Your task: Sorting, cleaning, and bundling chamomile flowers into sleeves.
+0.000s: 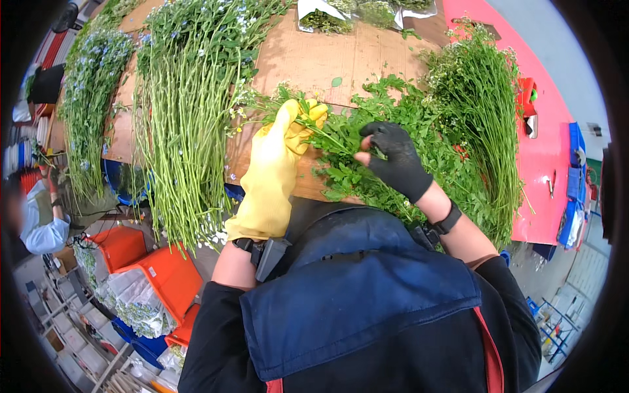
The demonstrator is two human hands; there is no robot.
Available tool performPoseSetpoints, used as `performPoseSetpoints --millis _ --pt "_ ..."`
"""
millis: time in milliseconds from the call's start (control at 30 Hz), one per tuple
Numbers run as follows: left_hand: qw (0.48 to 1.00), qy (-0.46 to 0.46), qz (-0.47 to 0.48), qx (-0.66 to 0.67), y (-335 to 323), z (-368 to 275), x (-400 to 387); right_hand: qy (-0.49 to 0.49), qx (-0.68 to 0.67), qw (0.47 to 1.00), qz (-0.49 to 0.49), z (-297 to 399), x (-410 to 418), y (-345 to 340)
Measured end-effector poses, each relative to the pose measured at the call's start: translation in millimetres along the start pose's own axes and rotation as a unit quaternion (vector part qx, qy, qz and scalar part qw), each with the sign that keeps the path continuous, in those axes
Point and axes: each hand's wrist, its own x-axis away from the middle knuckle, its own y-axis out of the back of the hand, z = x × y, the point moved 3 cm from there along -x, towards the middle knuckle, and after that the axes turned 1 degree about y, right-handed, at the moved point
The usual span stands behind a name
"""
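Observation:
My left hand, in a long yellow rubber glove, is closed around green flower stems whose small white and yellow blooms point to the left. Just right of it, my right hand wears a black glove with bare thumb and fingertip; its fingers are curled near the leafy lower part of those stems, and whether they touch it I cannot tell. Below and around my right hand lie loose green leaves. A heap of long-stemmed small white flowers lies to the right.
Blue-flowered long stems hang over the table's near edge at left, beside another such pile. Wrapped bunches lie at the far side. A pink tabletop is at right. Orange bins stand below left. A co-worker is at far left.

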Motion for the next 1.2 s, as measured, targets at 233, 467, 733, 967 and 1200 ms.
performPoseSetpoints --millis 233,467,733,967,1200 --pt "1.000 0.013 0.018 -0.009 -13 0 5 -0.158 -0.145 0.976 0.046 -13 -2 -33" --pt "0.883 -0.062 0.072 -0.460 -9 -12 26 -0.287 -0.315 0.897 0.119 -8 -4 -46" --pt "0.997 -0.042 0.007 -0.068 -3 -22 16 -0.041 0.072 0.972 0.220 -8 22 -26" --pt "0.996 -0.072 -0.029 -0.037 39 -55 1 -0.140 0.262 0.894 0.334 -86 155 77" --pt "0.998 -0.044 0.035 -0.019 24 -33 4 -0.097 0.289 0.941 0.149 -37 105 107"
